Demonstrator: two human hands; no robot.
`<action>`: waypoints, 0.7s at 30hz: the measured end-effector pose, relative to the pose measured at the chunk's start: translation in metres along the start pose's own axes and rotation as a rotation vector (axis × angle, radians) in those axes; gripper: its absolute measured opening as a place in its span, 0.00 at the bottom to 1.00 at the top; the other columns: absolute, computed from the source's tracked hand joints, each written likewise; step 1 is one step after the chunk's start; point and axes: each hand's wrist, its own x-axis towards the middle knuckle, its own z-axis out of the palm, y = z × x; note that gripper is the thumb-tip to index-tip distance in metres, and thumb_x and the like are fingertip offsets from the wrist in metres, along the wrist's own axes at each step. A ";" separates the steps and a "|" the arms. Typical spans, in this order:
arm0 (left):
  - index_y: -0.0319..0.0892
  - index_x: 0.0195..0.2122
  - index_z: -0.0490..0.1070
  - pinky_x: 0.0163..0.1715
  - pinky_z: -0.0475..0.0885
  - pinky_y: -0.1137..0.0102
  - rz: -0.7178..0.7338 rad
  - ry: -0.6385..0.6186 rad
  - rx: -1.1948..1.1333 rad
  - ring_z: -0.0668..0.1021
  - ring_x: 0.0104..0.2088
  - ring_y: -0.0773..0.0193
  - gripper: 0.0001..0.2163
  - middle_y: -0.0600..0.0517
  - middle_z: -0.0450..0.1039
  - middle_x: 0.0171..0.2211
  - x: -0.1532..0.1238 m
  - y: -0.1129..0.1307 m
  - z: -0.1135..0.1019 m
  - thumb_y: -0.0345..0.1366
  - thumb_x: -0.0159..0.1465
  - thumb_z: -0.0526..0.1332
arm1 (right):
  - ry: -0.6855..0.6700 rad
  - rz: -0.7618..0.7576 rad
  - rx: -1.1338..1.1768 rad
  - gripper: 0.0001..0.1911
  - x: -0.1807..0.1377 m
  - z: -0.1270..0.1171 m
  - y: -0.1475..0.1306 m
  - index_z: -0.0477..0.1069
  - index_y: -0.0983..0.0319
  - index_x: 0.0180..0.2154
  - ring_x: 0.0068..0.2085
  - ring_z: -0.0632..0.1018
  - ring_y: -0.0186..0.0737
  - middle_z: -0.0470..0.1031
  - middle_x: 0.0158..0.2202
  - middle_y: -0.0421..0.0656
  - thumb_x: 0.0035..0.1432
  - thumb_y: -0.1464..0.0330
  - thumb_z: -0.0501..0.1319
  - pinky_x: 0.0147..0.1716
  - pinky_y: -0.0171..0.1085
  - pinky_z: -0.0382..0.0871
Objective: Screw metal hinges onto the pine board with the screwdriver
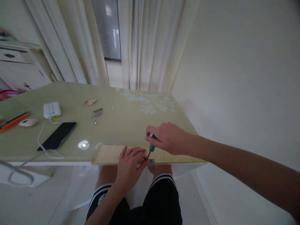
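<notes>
A flat wooden board (110, 154) lies at the near edge of the green table (122, 125). My right hand (165, 137) is closed round a green-handled screwdriver (152, 148), whose tip points down at a small metal hinge (151, 161) on the board's front edge. My left hand (130, 162) rests on the board beside the hinge, fingers spread flat and pressing down, fingertips close to the screwdriver tip.
Loose screws and small metal hinges (96, 114) and a small wooden piece (90, 102) lie mid-table. A black phone (57, 135) with a white cable, a white power bank (52, 109), a white mouse (28, 122) and an orange item (14, 121) sit at left. Curtains hang behind.
</notes>
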 end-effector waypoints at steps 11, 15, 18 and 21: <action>0.55 0.41 0.80 0.69 0.55 0.40 0.035 -0.001 0.026 0.79 0.56 0.49 0.07 0.55 0.82 0.52 -0.001 -0.001 0.000 0.40 0.63 0.73 | 0.005 0.117 -0.050 0.31 -0.005 -0.003 -0.005 0.75 0.60 0.46 0.32 0.78 0.47 0.80 0.32 0.49 0.72 0.42 0.48 0.29 0.38 0.59; 0.54 0.43 0.80 0.69 0.57 0.42 0.059 0.003 0.047 0.78 0.56 0.50 0.07 0.53 0.82 0.54 -0.001 -0.003 0.001 0.37 0.64 0.71 | 0.003 -0.003 0.029 0.19 -0.002 -0.002 0.001 0.74 0.60 0.48 0.33 0.78 0.44 0.81 0.35 0.47 0.76 0.55 0.51 0.32 0.38 0.61; 0.53 0.41 0.80 0.68 0.56 0.42 0.058 -0.005 0.057 0.78 0.56 0.49 0.06 0.53 0.82 0.52 -0.001 -0.004 0.001 0.38 0.64 0.72 | -0.038 -0.332 0.166 0.11 -0.008 -0.008 0.001 0.71 0.62 0.52 0.44 0.78 0.43 0.81 0.44 0.49 0.75 0.65 0.55 0.44 0.39 0.66; 0.53 0.40 0.80 0.68 0.57 0.42 0.059 -0.004 0.074 0.79 0.55 0.48 0.06 0.53 0.82 0.51 -0.001 -0.004 0.000 0.38 0.63 0.72 | -0.056 -0.341 0.129 0.12 -0.013 -0.012 -0.004 0.71 0.62 0.52 0.45 0.79 0.44 0.81 0.46 0.51 0.75 0.64 0.54 0.44 0.40 0.67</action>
